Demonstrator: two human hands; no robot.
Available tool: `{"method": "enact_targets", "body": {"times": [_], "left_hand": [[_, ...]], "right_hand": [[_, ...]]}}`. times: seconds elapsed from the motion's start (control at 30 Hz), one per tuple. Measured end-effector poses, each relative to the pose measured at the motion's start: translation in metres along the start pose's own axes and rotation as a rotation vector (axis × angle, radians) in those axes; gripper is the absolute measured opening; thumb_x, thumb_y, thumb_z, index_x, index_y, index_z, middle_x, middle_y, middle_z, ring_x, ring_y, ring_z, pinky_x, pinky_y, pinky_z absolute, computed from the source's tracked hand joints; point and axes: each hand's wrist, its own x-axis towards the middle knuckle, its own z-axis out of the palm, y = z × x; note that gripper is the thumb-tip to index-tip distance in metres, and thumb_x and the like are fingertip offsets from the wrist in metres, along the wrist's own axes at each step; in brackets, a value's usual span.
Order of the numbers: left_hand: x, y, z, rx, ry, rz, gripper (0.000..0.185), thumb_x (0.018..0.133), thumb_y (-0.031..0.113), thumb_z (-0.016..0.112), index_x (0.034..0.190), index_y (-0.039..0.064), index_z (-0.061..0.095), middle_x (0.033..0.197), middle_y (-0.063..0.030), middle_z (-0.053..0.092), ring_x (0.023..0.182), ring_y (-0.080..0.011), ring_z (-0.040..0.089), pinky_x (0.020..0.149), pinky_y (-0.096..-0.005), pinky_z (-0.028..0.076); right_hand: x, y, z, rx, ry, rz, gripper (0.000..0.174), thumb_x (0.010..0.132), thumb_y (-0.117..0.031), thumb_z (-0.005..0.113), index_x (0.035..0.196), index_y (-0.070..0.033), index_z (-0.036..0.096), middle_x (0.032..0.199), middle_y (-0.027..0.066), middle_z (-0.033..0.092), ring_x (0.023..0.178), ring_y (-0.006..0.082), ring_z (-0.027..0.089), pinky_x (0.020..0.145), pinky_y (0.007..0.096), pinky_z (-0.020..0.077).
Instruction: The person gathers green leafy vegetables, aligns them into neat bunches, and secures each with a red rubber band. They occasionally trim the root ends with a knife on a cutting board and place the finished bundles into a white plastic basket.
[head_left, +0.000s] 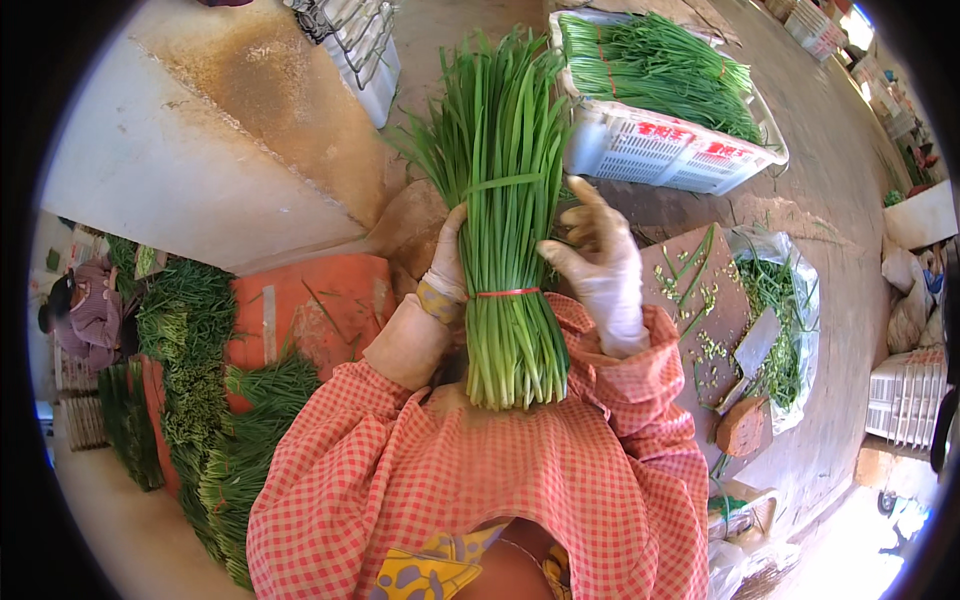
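Note:
A thick bundle of garlic chives (510, 225) stands before my chest, its leaf tips away from me and its pale cut stems towards me. A red band (508, 292) is around its lower part, and one loose leaf lies across it higher up. My left hand (450, 251), in a whitish glove, holds the bundle from the left; its fingers are partly hidden behind the leaves. To the right of the bundle is my right hand (600, 262), also gloved, with fingers apart and nothing held. Whether its thumb touches the leaves I cannot tell.
A white plastic crate (675, 150) of banded chives stands at upper right. At right, a cleaver (756, 345) lies by a brown board (705, 300) and a plastic bag (806, 300) of trimmings. Chive piles (187, 360) and an orange surface (307, 307) are at left; another person (94, 311) is beyond.

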Motion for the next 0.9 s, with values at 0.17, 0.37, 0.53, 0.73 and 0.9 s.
{"method": "enact_targets", "body": {"times": [0.17,0.37,0.53,0.73,0.9], "left_hand": [[0.005,-0.007,-0.004,0.067,-0.044,-0.021,0.065,0.09,0.055,0.046,0.128,0.002,0.053,0.119,-0.0147,0.062,0.106,-0.0274,0.061,0.098,-0.0407,0.048],[-0.003,-0.005,-0.006,0.075,0.135,0.037,0.061,0.089,0.05,0.052,0.127,0.003,0.054,0.117,-0.0144,0.064,0.102,-0.0274,0.064,0.094,-0.0409,0.051],[-0.003,-0.003,0.0,0.111,0.174,0.055,0.058,0.088,0.048,0.056,0.125,0.002,0.056,0.115,-0.0134,0.065,0.1,-0.0264,0.064,0.092,-0.0399,0.052],[-0.005,-0.001,0.006,0.091,0.14,0.028,0.047,0.089,0.039,0.059,0.119,0.003,0.059,0.109,-0.0105,0.067,0.093,-0.024,0.066,0.087,-0.0376,0.053],[-0.003,0.0,0.0,0.102,0.255,0.061,0.044,0.089,0.037,0.06,0.118,0.005,0.06,0.11,-0.0105,0.067,0.094,-0.0242,0.065,0.088,-0.0377,0.053]], "right_hand": [[-0.013,0.027,0.026,0.22,0.008,0.05,0.05,0.07,-0.01,0.084,0.115,-0.001,0.062,0.069,-0.0031,0.048,0.059,0.0056,0.042,0.053,0.0212,0.04],[-0.018,0.014,0.017,0.14,-0.178,0.266,0.043,0.074,-0.008,0.081,0.112,0.0,0.063,0.06,-0.0047,0.047,0.053,0.0043,0.04,0.049,0.0213,0.0386],[-0.012,0.013,0.011,0.265,-0.231,0.383,0.033,0.079,-0.009,0.078,0.106,0.001,0.062,0.064,-0.0033,0.052,0.056,0.0034,0.044,0.049,0.0191,0.0372],[-0.012,0.015,-0.001,0.431,-0.322,0.573,0.01,0.086,-0.008,0.071,0.086,-0.003,0.062,0.065,-0.0009,0.057,0.052,0.0032,0.047,0.045,0.0181,0.0366],[-0.045,-0.009,-0.005,0.429,-0.374,0.427,0.008,0.089,-0.007,0.066,0.095,-0.001,0.064,0.07,0.0016,0.062,0.056,0.0066,0.057,0.052,0.0204,0.0485]]}}
